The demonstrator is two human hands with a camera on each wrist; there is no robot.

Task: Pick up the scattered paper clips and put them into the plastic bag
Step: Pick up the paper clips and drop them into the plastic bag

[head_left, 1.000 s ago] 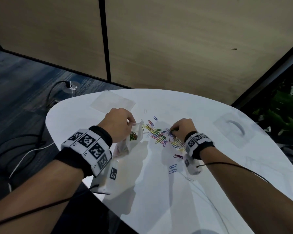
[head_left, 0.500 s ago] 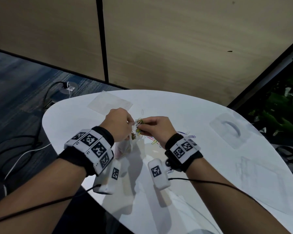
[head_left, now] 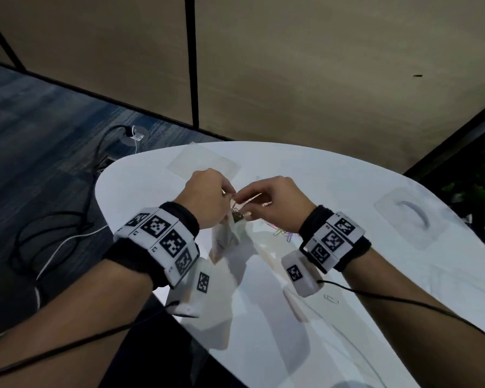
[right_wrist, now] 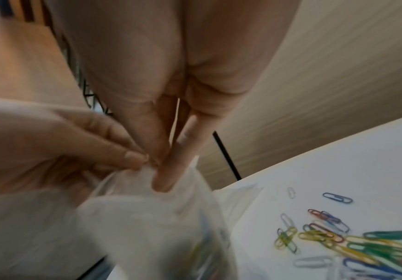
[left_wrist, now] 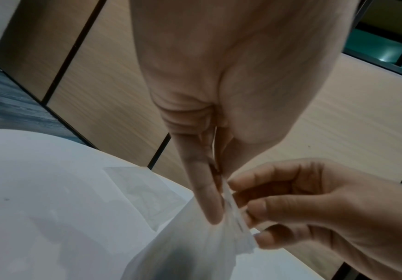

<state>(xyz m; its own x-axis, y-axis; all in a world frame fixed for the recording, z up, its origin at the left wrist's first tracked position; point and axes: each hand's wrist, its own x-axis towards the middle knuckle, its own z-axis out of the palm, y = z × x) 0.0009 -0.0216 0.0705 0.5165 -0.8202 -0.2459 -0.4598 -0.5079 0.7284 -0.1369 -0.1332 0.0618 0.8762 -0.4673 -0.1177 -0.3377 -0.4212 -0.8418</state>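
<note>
Tabletop (head_left: pixel 347 191), white, rounded, fills the lower centre and right of the head view; wood-panel wall behind it, dark carpet with cables at the left.

Left hand (head_left: pixel 205 198), centre of the head view, wrist banded with black-and-white marker blocks. Thumb and fingers (left_wrist: pixel 207 199) pinch the rim of the plastic bag from the left side.

Right hand (head_left: pixel 275 203), just beside the left, likewise banded. Fingers (right_wrist: pixel 171 170) curled, their tips at the bag's mouth, touching the left hand's fingertips; they appear to pinch the opposite rim. Whether a clip sits between them cannot be told.

Plastic bag (head_left: pixel 227 233), clear, thin, hangs below both hands with its lower part on the tabletop; a small dark clump of clips shows through near the top in the head view, blurred coloured ones in the right wrist view.

Flat clear sheet (head_left: pixel 205 163), on the tabletop behind the hands.

Moulded clear tray (head_left: pixel 409 217), on the tabletop at right.

Paper clips (right_wrist: pixel 353 244), loose heap of green, yellow, blue, red and white, on the tabletop lower right in the right wrist view, beside the bag. Single pale clip (head_left: pixel 331 298) apart, near the right forearm.
</note>
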